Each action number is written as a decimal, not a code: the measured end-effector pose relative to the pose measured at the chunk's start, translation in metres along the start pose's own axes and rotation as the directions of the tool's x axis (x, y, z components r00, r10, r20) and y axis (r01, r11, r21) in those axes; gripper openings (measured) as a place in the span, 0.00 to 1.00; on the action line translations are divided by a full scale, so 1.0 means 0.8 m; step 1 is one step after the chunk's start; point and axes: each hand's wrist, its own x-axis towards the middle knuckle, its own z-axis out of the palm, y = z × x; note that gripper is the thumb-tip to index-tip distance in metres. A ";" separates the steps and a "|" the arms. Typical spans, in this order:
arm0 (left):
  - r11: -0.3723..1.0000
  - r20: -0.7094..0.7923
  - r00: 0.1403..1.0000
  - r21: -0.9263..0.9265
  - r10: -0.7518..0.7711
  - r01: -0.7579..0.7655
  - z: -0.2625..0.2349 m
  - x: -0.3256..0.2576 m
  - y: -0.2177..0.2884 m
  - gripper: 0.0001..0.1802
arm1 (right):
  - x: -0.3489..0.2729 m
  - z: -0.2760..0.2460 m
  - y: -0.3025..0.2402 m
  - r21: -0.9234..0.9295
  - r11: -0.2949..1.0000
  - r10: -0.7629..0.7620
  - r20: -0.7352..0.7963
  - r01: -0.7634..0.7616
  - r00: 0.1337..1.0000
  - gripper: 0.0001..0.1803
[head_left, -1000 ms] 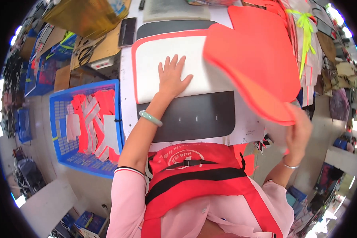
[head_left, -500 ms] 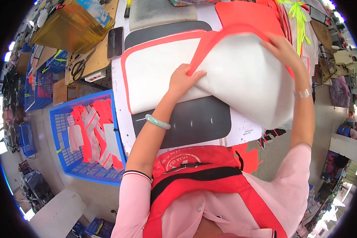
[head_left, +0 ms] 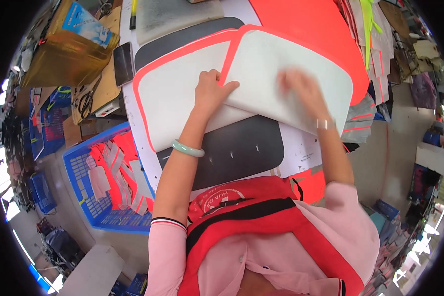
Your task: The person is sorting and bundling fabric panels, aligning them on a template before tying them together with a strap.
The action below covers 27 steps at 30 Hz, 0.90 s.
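My left hand [head_left: 213,93] grips the edge of a white panel with a coral-red border [head_left: 266,56], its thumb over the white face. This panel overlaps a second white panel with a coral-red border [head_left: 180,81] to its left. Over the right part of the upper panel is my right hand [head_left: 303,91], its fingers smeared by motion; whether they touch the surface is hard to tell. Under both panels a dark grey board [head_left: 232,150] shows at the near and far sides. A pale green bangle [head_left: 187,149] circles my left wrist.
A large coral-red sheet [head_left: 306,27] lies at the far right. At the far left are a translucent board [head_left: 177,19] and a phone [head_left: 124,64]. Scissors [head_left: 85,104] lie on the side table. A blue basket [head_left: 98,207] of coral and grey pieces stands left.
My right hand has left the panel's far right edge and moved left and nearer, over its white face. The raised, curved panel now lies flatter. My left hand keeps its grip.
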 end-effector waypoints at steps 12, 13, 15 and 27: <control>0.987 0.011 0.999 -0.157 0.032 -0.030 0.003 0.018 0.003 0.29 | -0.087 0.068 0.088 0.969 0.162 0.573 -0.248 0.189 0.781 0.27; 0.985 -0.028 0.999 -0.171 0.019 -0.023 0.001 0.018 0.005 0.29 | -0.085 0.070 0.086 0.955 0.154 0.594 -0.296 0.255 0.748 0.25; 0.984 0.016 0.998 -0.170 0.054 -0.051 0.003 0.012 0.012 0.31 | -0.091 0.066 0.085 0.944 0.174 0.596 -0.327 0.280 0.733 0.24; 0.638 0.273 0.958 -0.753 0.084 0.159 0.040 -0.133 0.027 0.36 | -0.104 -0.042 -0.091 0.108 0.962 -0.152 -0.560 0.253 0.815 0.27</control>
